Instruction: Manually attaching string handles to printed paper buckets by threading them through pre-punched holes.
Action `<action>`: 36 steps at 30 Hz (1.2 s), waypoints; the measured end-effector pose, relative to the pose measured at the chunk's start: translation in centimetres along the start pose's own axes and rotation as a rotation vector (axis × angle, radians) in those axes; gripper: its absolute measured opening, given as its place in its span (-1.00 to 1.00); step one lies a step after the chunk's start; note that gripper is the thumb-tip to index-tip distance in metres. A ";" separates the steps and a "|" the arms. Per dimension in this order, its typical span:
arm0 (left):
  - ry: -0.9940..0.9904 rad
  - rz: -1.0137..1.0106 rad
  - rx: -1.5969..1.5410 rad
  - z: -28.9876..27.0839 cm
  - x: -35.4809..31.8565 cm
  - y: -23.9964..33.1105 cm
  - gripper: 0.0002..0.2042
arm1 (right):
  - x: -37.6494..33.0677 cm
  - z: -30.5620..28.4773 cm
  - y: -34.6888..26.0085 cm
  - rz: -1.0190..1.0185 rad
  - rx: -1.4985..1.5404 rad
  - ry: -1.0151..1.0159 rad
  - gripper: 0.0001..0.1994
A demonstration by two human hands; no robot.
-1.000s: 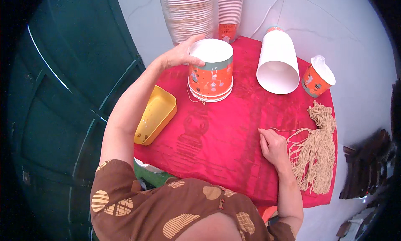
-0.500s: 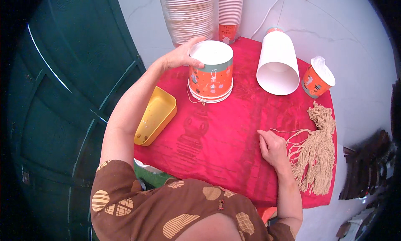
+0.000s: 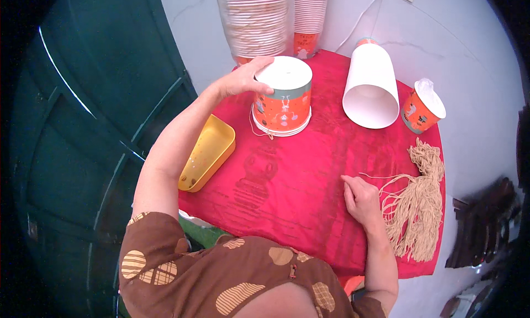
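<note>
Red cloth (image 3: 309, 207) covers the one table in the middle of the frame, and nearest the lower edge the right hand (image 3: 361, 199) rests on it with fingers loosely curled, its grip hidden, just beside one bundle of tan twine strands (image 3: 419, 207) at centre right; a few loose strands run toward its fingertips, though whether it pinches one I cannot tell. At centre left one yellow plastic scoop (image 3: 207, 158) hangs over the cloth's edge. Farther up, the left hand (image 3: 243, 78) is spread partly open with its fingers laid over the rim of one upturned orange paper bucket (image 3: 282, 100), white base uppermost, standing upright on the cloth at upper centre with a thin string hanging at its lower rim. To the right lies one white paper bucket on its side (image 3: 371, 86), mouth toward the viewer, and one small orange paper cup (image 3: 422, 108) stuffed with white plastic. Farthest, at the top edge, stand two tall stacks of nested cups (image 3: 259, 20). Against the earlier frames, the left hand has kept its hold on the bucket, and the right hand has hardly shifted beside the twine.
</note>
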State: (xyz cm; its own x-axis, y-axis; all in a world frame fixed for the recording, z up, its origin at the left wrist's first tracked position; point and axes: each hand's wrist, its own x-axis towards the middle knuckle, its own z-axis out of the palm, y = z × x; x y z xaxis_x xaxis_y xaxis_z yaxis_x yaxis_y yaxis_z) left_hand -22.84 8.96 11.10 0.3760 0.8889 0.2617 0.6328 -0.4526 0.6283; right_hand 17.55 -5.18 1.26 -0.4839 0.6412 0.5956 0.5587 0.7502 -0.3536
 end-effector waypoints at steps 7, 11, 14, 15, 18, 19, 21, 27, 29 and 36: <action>0.004 0.003 0.054 0.3 -0.1 1.0 0.05 | 0.1 -0.4 -0.2 -0.030 0.003 0.013 -0.83; 0.038 0.020 0.120 0.1 -0.5 0.3 0.01 | 0.0 -0.5 -0.6 -0.036 0.004 0.023 -0.83; 0.060 -0.043 0.039 -0.2 0.1 1.5 -0.06 | -0.4 -0.2 0.0 -0.065 -0.001 0.034 -0.83; 0.074 -0.105 -0.047 -0.1 0.3 2.1 -0.09 | -0.6 -0.2 0.2 -0.086 -0.005 0.034 -0.83; 0.211 -0.035 0.110 0.7 0.8 2.5 -0.19 | -0.6 -0.6 0.0 -0.077 -0.013 0.029 -0.83; 0.291 -0.010 0.213 0.9 0.9 2.5 -0.21 | -0.6 -0.6 -0.1 -0.075 -0.009 0.032 -0.83; 0.315 -0.069 0.182 1.0 0.9 2.7 -0.23 | -0.4 -0.6 -0.2 -0.077 0.001 0.042 -0.84; 0.360 -0.166 0.073 2.5 0.3 5.4 -0.23 | -0.6 -0.6 0.2 -0.064 0.004 0.012 -0.83; 0.308 -0.149 0.061 2.5 0.1 4.9 -0.21 | -0.6 -0.5 0.1 -0.068 0.010 0.013 -0.83; 0.321 -0.162 0.298 2.6 0.2 0.9 -0.07 | -0.5 -0.2 -0.3 -0.073 0.011 -0.001 -0.84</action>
State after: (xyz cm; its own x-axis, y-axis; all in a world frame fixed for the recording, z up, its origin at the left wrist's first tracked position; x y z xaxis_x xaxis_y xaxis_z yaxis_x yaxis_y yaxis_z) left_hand -20.42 8.51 9.77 0.0574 0.9055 0.4204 0.8508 -0.2647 0.4540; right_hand 17.74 -5.74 1.22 -0.5236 0.5847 0.6196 0.5143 0.7968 -0.3174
